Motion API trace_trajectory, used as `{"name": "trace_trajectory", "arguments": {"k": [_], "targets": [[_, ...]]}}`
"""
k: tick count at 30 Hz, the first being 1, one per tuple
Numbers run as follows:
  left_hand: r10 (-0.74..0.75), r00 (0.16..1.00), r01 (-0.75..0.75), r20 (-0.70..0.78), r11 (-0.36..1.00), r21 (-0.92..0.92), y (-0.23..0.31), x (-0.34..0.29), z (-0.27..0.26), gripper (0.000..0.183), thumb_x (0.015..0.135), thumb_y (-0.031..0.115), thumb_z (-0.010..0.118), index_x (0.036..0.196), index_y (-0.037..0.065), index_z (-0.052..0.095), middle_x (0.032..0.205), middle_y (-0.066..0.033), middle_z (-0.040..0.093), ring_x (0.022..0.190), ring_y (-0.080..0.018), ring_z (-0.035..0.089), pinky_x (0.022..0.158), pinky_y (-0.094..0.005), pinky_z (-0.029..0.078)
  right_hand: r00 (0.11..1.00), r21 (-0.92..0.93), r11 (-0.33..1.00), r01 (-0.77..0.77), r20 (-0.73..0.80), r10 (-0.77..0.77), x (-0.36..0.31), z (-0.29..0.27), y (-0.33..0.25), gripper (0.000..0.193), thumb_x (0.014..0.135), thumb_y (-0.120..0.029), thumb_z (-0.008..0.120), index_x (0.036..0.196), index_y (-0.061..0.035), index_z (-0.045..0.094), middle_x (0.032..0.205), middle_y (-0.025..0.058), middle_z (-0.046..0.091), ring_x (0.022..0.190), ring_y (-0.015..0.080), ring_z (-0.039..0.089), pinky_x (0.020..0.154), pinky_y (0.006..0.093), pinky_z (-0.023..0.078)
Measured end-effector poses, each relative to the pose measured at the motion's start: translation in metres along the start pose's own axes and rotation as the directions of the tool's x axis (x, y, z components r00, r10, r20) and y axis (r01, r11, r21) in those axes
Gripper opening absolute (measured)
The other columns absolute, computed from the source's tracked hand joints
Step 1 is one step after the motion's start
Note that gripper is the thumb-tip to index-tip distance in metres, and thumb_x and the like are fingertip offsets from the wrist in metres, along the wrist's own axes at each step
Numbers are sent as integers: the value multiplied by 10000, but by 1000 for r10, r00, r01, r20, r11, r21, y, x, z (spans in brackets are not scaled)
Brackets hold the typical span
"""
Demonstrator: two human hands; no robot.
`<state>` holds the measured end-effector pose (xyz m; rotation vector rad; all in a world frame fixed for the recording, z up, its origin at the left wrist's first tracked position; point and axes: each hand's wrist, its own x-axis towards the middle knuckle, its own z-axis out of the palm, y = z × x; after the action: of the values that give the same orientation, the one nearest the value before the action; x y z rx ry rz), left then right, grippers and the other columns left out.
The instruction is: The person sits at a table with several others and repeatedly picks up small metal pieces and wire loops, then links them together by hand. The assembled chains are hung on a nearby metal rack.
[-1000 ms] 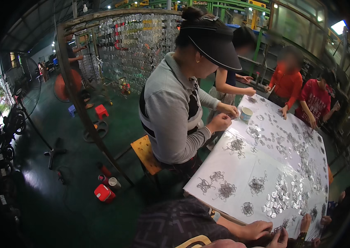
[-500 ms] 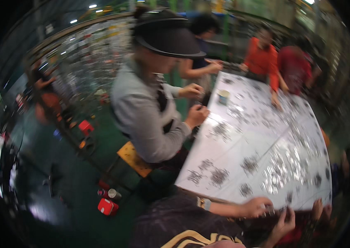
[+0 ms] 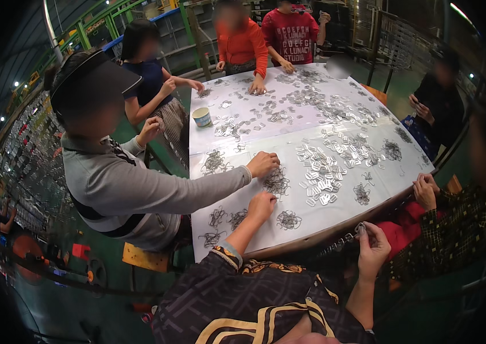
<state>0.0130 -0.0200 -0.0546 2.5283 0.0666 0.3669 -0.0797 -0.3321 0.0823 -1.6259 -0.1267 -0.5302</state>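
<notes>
My left hand (image 3: 262, 207) reaches over the table edge, fingers closed at the near side of a pile of thin bent wire hooks (image 3: 276, 182); what is between the fingertips is hidden. A second hand (image 3: 263, 164), of the person in a grey sleeve, is at the same pile's far side. My right hand (image 3: 372, 247) is raised just off the near edge, thumb and fingers pinching the end of a chain of linked metal pieces (image 3: 343, 242). That chain slants down to the left. A smaller pile of wire hooks (image 3: 289, 220) lies right of my left hand.
On the white-covered table (image 3: 225, 198) lie a heap of flat slotted metal buckles (image 3: 323, 172) and several hook piles. A paper tub (image 3: 201, 117) stands at the far left. People line the table; another worker's hand (image 3: 425, 191) is at its right edge.
The view has swung right. My left hand has gone from beside my right hand out to the wire pile. The neighbour in grey has stretched an arm to that pile too.
</notes>
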Motion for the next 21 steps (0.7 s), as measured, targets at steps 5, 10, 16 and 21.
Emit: {"name": "trace_trajectory", "arguments": {"k": [5,10,16,21], "targets": [[224,974,-219,-36,969,116,9,32,20,122,808,115,614,796,37,706,890,-133,626,851,-333,616,742,-418,517,1000,-29,999,-23,-12,23,5,-1,6,146,828,73,635,969,47,665,794,43,641,685,92,620,628,218,501],[240,971,-224,24,860,458,14,64,49,148,789,101,590,754,23,711,866,-134,644,849,-305,635,699,-401,542,1000,-73,997,-18,-24,17,13,-3,7,189,788,87,631,969,44,668,773,58,645,695,104,633,645,229,500],[179,974,-227,139,796,562,43,74,40,162,790,113,586,738,55,728,790,-121,689,752,-294,671,623,-377,560,999,-161,987,24,-36,-30,19,-16,21,205,829,71,626,1029,48,663,844,63,655,730,101,628,678,226,503],[184,953,-291,239,774,562,44,83,37,147,787,98,596,741,53,728,831,-159,701,764,-305,693,657,-385,564,997,-150,989,4,-81,-17,23,-18,14,199,792,47,671,989,28,684,772,65,640,689,98,608,644,233,485]]}}
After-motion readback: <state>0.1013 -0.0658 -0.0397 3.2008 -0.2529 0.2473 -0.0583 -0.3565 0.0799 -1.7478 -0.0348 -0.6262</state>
